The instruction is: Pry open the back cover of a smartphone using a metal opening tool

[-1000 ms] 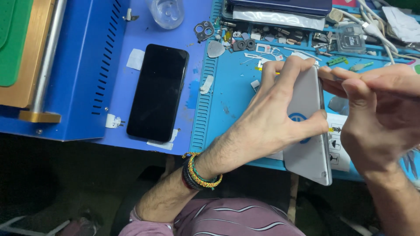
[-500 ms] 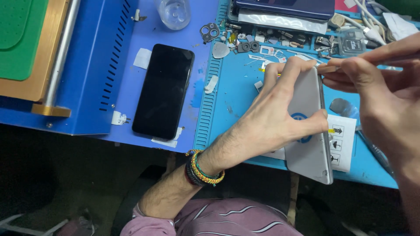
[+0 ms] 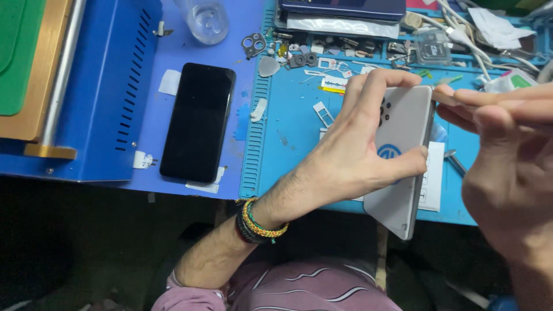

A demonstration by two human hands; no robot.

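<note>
My left hand [image 3: 351, 155] grips a silver-grey phone [image 3: 403, 190] back side up, tilted over the front edge of the blue work mat [image 3: 288, 144]. The thumb presses the phone's right edge and the fingers lie over its camera cluster. Braided bracelets [image 3: 259, 222] circle that wrist. My right hand [image 3: 507, 173] is at the right, with thumb and fingers pinched together at the phone's top right corner. Nothing shows between those fingertips.
A black phone [image 3: 199, 121] lies screen up on a blue machine [image 3: 115, 98] at the left, beside a green pad [image 3: 11, 52]. A clear glass [image 3: 201, 20], a camera frame part [image 3: 253, 43], several small parts, a dark device [image 3: 340, 8] and cables [image 3: 461, 29] line the far edge.
My right hand has drawn back from above the phone to its top right corner, fingers still pinched. My left hand keeps its grip on the silver-grey phone.
</note>
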